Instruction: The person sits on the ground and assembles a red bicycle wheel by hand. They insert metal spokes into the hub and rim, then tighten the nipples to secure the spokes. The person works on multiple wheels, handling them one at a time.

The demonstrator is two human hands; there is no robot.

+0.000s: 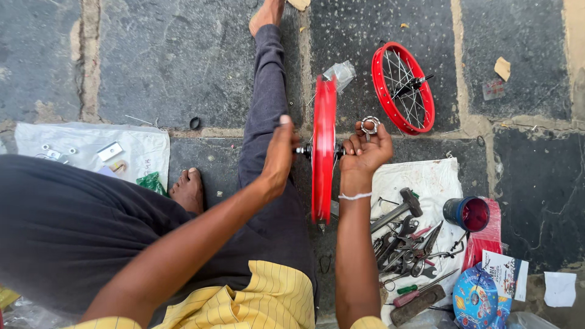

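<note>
A small red spoked wheel (323, 146) stands on edge between my hands, seen edge-on. My left hand (279, 152) is at the left end of its axle (303, 150), fingers curled near the hub. My right hand (365, 149) grips the right axle end and holds a small silver bearing ring (370, 125) at its fingertips. My legs in dark trousers stretch out under the wheel on the stone floor.
A second red wheel (403, 87) lies on the floor at the upper right. A white cloth (426, 183) carries a hammer (402, 210), pliers, spanners and screwdrivers. A grease tin (467, 214) and round box (475, 300) sit to the right. A white sheet (91, 149) holds small parts at the left.
</note>
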